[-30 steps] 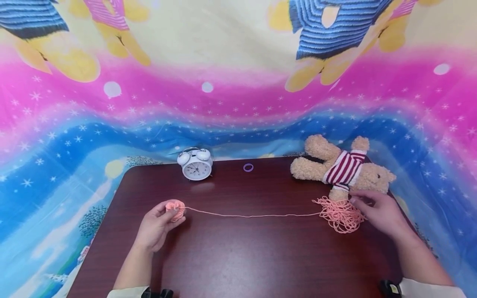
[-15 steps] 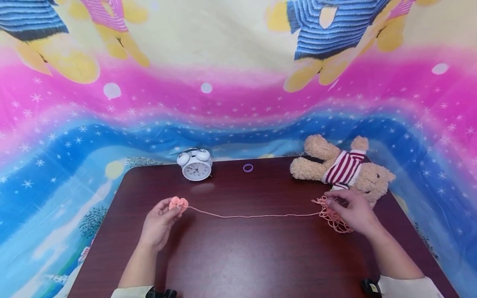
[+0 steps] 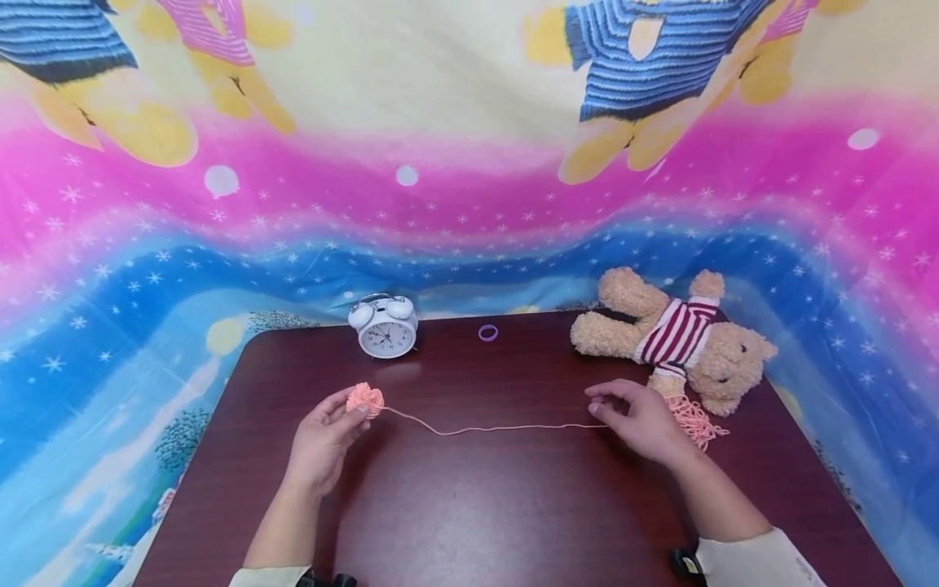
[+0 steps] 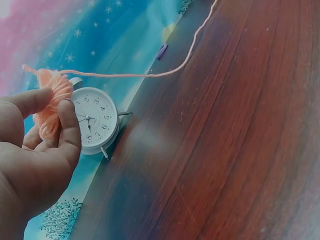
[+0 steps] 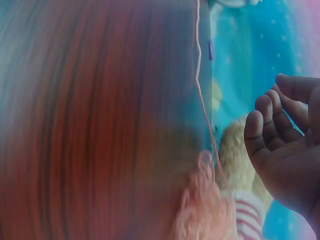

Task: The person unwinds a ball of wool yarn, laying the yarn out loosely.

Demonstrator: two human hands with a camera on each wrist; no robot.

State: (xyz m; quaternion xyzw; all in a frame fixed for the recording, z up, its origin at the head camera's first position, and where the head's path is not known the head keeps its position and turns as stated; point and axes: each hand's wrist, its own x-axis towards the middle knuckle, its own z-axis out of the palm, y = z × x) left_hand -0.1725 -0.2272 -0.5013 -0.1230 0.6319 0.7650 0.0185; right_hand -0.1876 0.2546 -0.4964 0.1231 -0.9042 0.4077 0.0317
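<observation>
My left hand (image 3: 323,444) pinches a small wound ball of peach yarn (image 3: 364,399) between thumb and fingers, raised over the left part of the table. In the left wrist view the yarn ball (image 4: 52,100) shows its wraps, with a strand (image 4: 120,75) leading off it. That strand runs rightward across the table and passes behind my right hand (image 3: 641,420). The right wrist view shows the right hand (image 5: 285,135) with loosely bent fingers and nothing in them. A loose tangle of the same yarn (image 3: 695,420) lies just right of it, partly covered by that hand.
A white twin-bell alarm clock (image 3: 387,330) stands at the back left of the dark wooden table (image 3: 469,514). Behind the strand lies a purple ring (image 3: 487,333). A teddy bear (image 3: 678,334) in a striped shirt lies at the back right, one arm by the tangle.
My right hand has moved left from the bear and across the yarn tangle. The left hand has shifted slightly right and turned the yarn ball. The strand between them hangs a little slacker.
</observation>
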